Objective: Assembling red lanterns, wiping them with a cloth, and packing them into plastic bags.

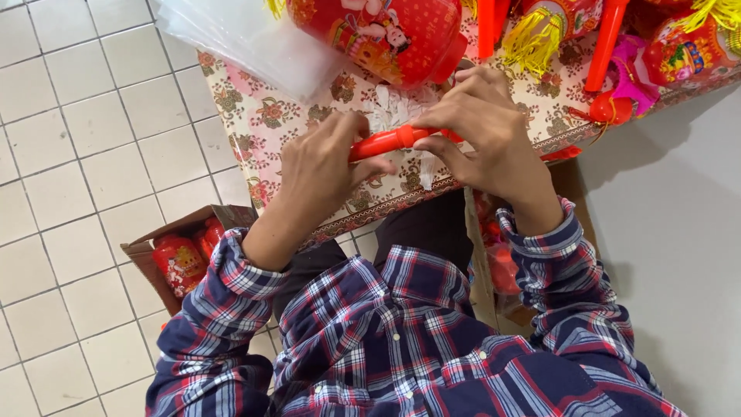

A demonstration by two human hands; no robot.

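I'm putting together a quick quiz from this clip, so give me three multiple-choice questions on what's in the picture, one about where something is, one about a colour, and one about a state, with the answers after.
1. Where is the cardboard box of red lanterns?
A. On the tiled floor beside the table
B. On top of the table
C. On the person's lap

2. What colour is the plastic stick held between the hands?
A. Yellow
B. Red-orange
C. Blue

3. How is the stick held?
A. In the left hand only
B. Lying loose on the tablecloth
C. Gripped by both hands

Answers:
1 A, the box sits open on the floor tiles below the table's edge.
2 B, the stick is red-orange, like the large lantern behind it.
3 C, the left hand grips one end and the right hand the other, above the floral tablecloth.
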